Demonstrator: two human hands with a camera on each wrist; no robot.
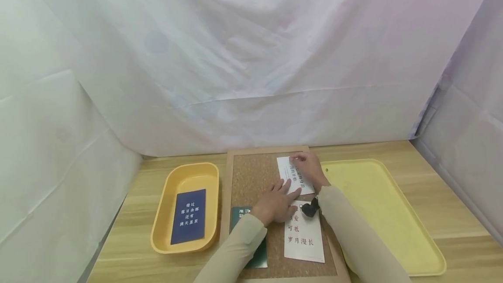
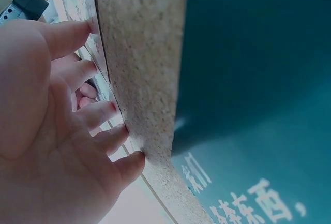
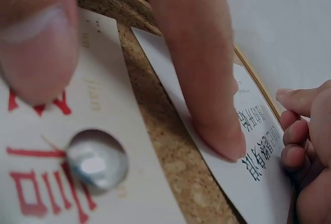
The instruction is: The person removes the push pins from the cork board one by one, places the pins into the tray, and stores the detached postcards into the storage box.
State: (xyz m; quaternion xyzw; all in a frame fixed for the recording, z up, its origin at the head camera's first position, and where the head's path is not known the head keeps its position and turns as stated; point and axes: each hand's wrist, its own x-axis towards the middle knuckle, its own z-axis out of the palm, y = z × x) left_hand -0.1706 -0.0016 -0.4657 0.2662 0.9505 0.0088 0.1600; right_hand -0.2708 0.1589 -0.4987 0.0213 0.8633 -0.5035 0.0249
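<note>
A cork board (image 1: 251,169) in a wooden frame lies on the table. Spread over its middle, my left hand (image 1: 277,204) presses a white card (image 1: 284,166) with straight fingers, while its thumb rests on a second white card (image 1: 304,250) with red characters. A round silver thumbtack (image 3: 98,159) sits on that second card. At the upper card's far edge is my right hand (image 1: 308,167), fingers bent; the right wrist view shows its fingertips bunched there, and whether they pinch anything is hidden. A dark green card (image 1: 258,257) lies partly under the left forearm.
On the left stands an orange-yellow tray (image 1: 159,226) holding a navy card (image 1: 188,216) with white characters. A pale yellow tray (image 1: 387,213) lies right of the board. White cloth (image 1: 235,56) hangs behind the table.
</note>
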